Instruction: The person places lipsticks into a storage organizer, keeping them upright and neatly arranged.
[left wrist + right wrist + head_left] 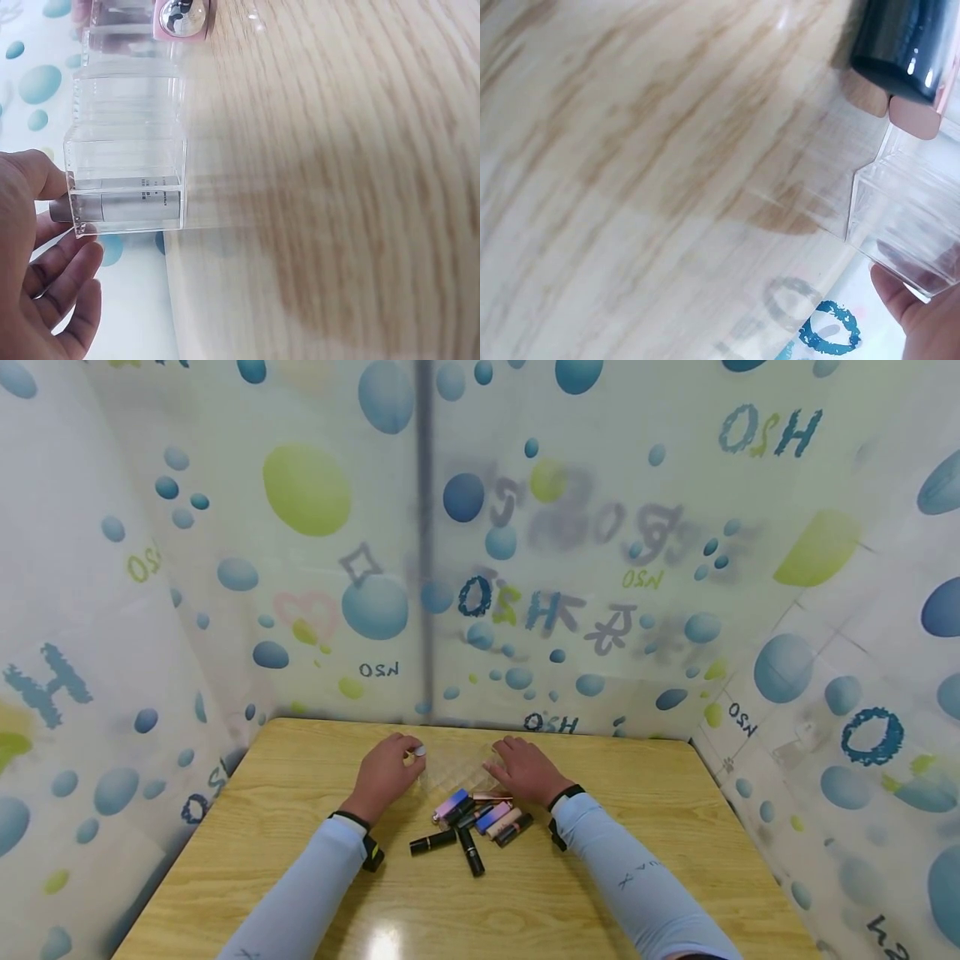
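Note:
A clear plastic lipstick organizer (456, 770) with stepped compartments stands on the table between both hands. My left hand (385, 777) is at its left end, pinching the end of a silver-grey lipstick tube (139, 204) between thumb and fingers. Most of that tube lies within the organizer's end compartment, seen through the clear wall. At the organizer's other end, my right hand (531, 772) holds the rim and side; some of its fingers are out of the right wrist view. Just in front of the organizer lies a loose pile of lipsticks, including a purple-blue gradient one (453, 803).
Nearer to me lie two black lipsticks, one crosswise (432, 842) and one lengthwise (471, 852). A dark tube (514, 829) edges the pile on the right. The wooden table (300, 777) meets a patterned curtain (495, 677) behind and at both sides.

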Demonstrator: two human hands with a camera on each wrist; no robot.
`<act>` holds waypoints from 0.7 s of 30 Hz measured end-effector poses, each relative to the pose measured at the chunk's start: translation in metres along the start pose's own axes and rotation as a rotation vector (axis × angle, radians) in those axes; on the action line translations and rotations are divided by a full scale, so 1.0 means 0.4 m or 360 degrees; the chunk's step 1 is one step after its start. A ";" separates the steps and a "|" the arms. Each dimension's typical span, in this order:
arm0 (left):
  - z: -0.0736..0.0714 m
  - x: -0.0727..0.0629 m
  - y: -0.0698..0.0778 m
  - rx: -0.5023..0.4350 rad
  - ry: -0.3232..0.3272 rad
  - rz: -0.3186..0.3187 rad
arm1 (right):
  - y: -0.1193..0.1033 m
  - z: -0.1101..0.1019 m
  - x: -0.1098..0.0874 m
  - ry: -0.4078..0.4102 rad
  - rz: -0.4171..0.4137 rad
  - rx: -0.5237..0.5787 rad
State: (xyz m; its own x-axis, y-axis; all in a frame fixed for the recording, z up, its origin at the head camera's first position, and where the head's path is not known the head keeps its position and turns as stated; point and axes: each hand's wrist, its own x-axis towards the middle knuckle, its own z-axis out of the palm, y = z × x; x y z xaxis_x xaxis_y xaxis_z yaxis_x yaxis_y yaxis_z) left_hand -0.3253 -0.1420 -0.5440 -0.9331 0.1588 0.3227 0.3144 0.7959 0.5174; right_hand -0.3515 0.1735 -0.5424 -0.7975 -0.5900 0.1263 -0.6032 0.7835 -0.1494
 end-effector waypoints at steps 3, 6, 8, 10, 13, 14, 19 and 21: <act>-0.001 -0.001 -0.001 -0.0009 0.0009 -0.0001 | -0.002 -0.001 0.000 -0.0001 -0.0004 0.0013; -0.005 -0.001 0.001 -0.0025 0.0008 0.0006 | 0.000 0.001 -0.002 0.0007 -0.0006 0.0007; -0.011 -0.002 0.001 -0.0026 0.0003 0.0005 | 0.000 0.003 -0.002 0.0009 -0.0007 -0.0003; -0.020 -0.004 0.003 -0.0031 -0.0007 -0.0010 | 0.001 0.004 -0.001 0.0008 -0.0008 -0.0008; -0.038 -0.007 0.003 -0.0043 -0.0010 -0.0042 | 0.000 0.003 0.002 0.0006 -0.0008 0.0000; -0.046 -0.009 0.004 -0.0054 -0.0010 -0.0050 | 0.000 0.003 0.003 0.0008 -0.0007 0.0004; -0.075 -0.026 0.015 -0.0097 0.0018 -0.0050 | 0.001 0.006 0.005 0.0016 0.0008 -0.0005; -0.081 -0.041 0.023 -0.0100 0.0033 -0.0027 | 0.001 0.008 0.004 0.0009 0.0012 -0.0002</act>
State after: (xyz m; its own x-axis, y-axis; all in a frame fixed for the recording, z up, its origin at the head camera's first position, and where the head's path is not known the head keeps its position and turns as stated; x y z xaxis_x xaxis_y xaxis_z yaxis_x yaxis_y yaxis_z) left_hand -0.3017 -0.1562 -0.5190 -0.9348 0.1331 0.3294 0.3096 0.7600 0.5715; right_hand -0.3532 0.1723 -0.5455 -0.8018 -0.5830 0.1310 -0.5974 0.7880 -0.1492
